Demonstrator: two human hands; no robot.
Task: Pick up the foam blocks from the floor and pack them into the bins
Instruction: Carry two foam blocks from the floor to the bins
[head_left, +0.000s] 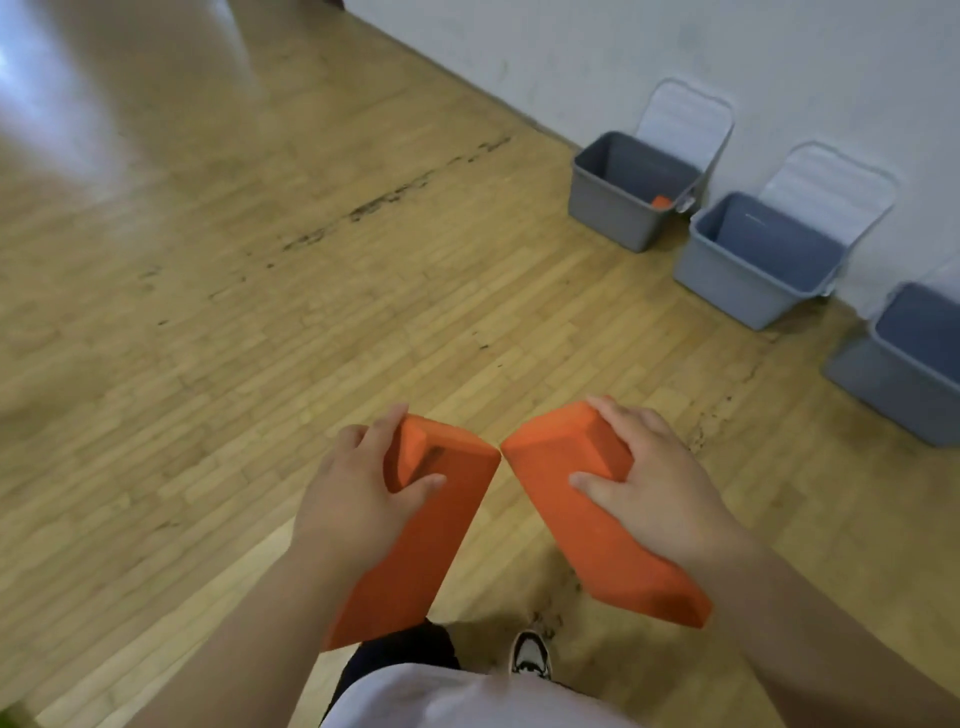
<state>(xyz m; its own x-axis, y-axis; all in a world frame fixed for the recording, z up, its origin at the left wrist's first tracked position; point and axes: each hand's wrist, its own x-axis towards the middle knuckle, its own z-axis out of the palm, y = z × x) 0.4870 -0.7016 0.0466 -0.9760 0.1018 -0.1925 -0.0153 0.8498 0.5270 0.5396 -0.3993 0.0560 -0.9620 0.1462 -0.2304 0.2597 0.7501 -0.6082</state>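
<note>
While left hand (353, 504) clasps left block (431, 535), right hand (660, 488) clasps right block (561, 499) — fingers (623, 418) curled over top ends.

The left foam block (431, 525) and the right foam block (587, 525) are plain orange. The far bin (608, 213), middle bin (743, 291) and near bin (893, 400) are blue-grey, and the floor (260, 338) is tan wood strips with dark scuffs.

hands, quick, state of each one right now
Left hand: closed around the left orange foam block.
Right hand: closed around the right orange foam block.
</note>
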